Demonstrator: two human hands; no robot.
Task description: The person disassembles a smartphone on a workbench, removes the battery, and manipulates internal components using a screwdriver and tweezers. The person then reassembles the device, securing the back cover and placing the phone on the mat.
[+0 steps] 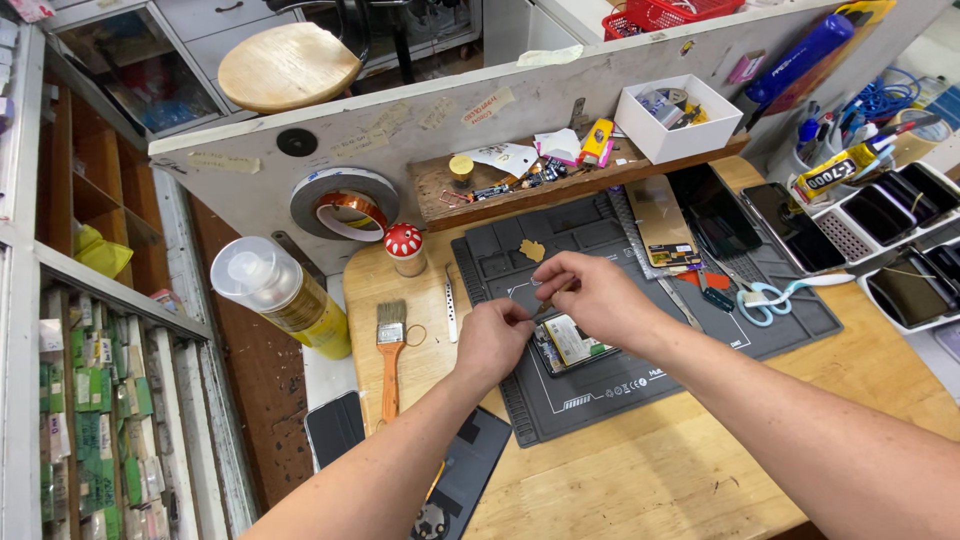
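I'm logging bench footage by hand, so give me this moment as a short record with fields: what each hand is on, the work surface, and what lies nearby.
left hand: left hand pinches something small at the edge of the opened phone
right hand: right hand pinches just above the same phone; what it holds is too small to tell
surface: grey work mat on a wooden bench
left of mat: brush, tweezers, mushroom-shaped holder, yellow can
right of mat: scissors, tray of phones
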